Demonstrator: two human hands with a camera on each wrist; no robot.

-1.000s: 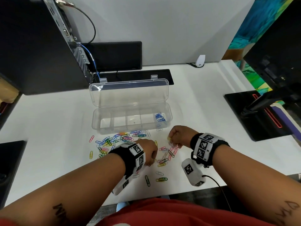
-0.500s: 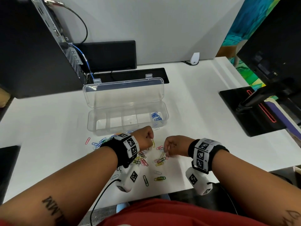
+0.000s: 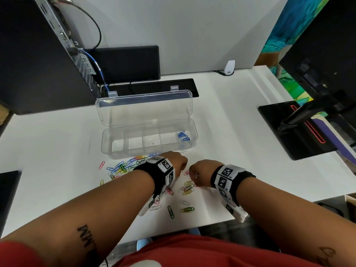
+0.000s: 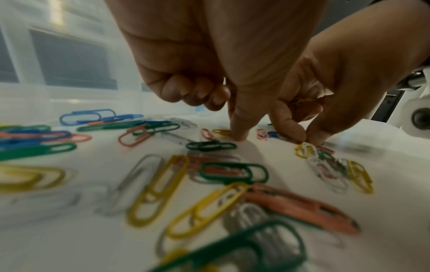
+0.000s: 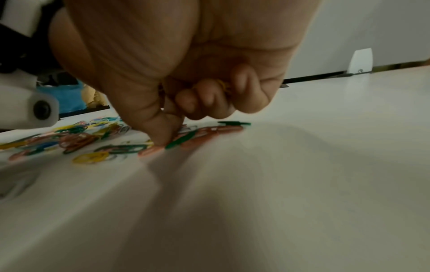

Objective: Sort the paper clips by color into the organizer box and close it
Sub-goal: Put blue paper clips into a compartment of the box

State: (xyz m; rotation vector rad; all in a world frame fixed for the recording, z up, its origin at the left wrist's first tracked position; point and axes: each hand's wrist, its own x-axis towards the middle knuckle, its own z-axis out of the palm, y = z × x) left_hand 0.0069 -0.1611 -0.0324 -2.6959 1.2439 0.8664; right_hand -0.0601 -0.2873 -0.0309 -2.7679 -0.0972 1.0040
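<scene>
With yellow paper clips [image 5: 223, 85] seemingly tucked in its curled fingers, the right hand [image 3: 201, 171] should pinch only yellows from the desk [image 3: 221, 120] scatter, left hand [image 3: 176, 162] steadying, organizer box [image 3: 149, 149] open.

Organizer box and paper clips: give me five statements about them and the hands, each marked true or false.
1. The organizer box stands with its lid open. True.
2. Blue clips lie in the box's rightmost compartment. True.
3. Every compartment already holds clips. False: only the rightmost one shows clips; the others look bare.
4. The right hand holds yellow clips in its curled fingers. True.
5. The left hand is lifted above the box. False: it is down at the loose clips on the table, in front of the box.
</scene>
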